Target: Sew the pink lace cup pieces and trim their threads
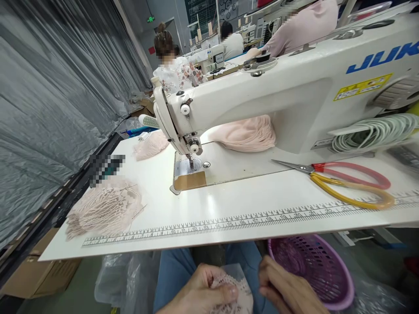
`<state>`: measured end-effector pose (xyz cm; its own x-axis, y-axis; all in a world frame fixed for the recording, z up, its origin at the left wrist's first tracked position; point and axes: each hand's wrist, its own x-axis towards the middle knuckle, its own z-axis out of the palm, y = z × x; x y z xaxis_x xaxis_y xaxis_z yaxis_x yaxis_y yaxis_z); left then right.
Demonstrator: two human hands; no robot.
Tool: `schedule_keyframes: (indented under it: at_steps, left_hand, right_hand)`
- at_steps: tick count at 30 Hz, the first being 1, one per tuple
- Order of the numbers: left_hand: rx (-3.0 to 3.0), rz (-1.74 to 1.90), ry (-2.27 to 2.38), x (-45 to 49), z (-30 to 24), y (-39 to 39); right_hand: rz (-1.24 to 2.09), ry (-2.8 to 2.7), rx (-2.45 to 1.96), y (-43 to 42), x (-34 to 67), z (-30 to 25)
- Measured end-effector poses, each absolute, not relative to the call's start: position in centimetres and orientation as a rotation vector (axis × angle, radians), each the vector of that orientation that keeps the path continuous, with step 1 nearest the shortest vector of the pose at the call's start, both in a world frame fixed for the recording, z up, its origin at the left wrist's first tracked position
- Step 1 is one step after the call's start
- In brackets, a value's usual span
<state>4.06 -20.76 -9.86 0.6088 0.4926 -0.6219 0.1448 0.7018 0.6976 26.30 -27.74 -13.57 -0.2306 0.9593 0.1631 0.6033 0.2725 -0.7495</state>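
Over my lap, my left hand (209,290) pinches a piece of pale pink lace (240,290) between thumb and fingers. The lace has a scalloped, openwork pattern and a sheer upper part. Just right of it is my right hand (284,285), apart from the lace, its fingers curled together. Whatever those fingers may hold is hidden. Above both hands stands a white sewing machine (248,100) on a white table (229,209). A stack of lace pieces (104,209) lies at the table's left, and a folded pink bundle (248,135) sits behind the machine's needle area.
Scissors (310,168) with red and yellow handles lie at the right, near a printed ruler (229,224). More pink fabric (152,145) rests at the far left. A coil of pale tape (369,133) is by the machine. Below are a purple basket (340,279) and a cardboard box (49,274).
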Motion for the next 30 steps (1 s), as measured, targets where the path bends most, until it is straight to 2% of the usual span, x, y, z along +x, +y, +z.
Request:
schedule_keyframes:
  at_steps: [2,3,7,9,13,16,23,30]
  left_hand:
    - [0.771,0.235,0.935,3.8,-10.0,-20.8]
    - [0.761,0.238,0.937,3.6,-10.1,-20.8]
    - [0.808,0.192,0.919,3.1,-10.5,-20.6]
    - [0.867,0.135,0.906,3.0,-10.6,-20.5]
    - [1.038,0.097,0.837,3.0,-10.1,-20.4]
    - [1.153,0.147,0.864,2.7,-9.3,-20.4]
    - [1.309,0.149,0.976,1.3,-8.8,-20.6]
    - [1.296,0.269,0.885,1.3,-9.0,-21.2]
  right_hand:
    - [0.665,-1.928,-1.555,-28.5,29.0,-15.9]
    - [0.480,-1.873,-1.677,-28.9,30.3,-17.1]
    - [0.385,-1.755,-1.909,-30.1,32.6,-18.9]
    - [0.499,-1.737,-1.882,-29.6,31.2,-17.5]
    - [1.518,-1.507,-1.427,-26.9,26.6,-12.6]
    - [1.821,-1.425,-1.339,-25.3,24.4,-10.3]
    - [2.082,-1.253,-1.148,-24.7,23.1,-10.7]
    - [2.141,-1.126,-1.031,-25.5,22.6,-11.9]
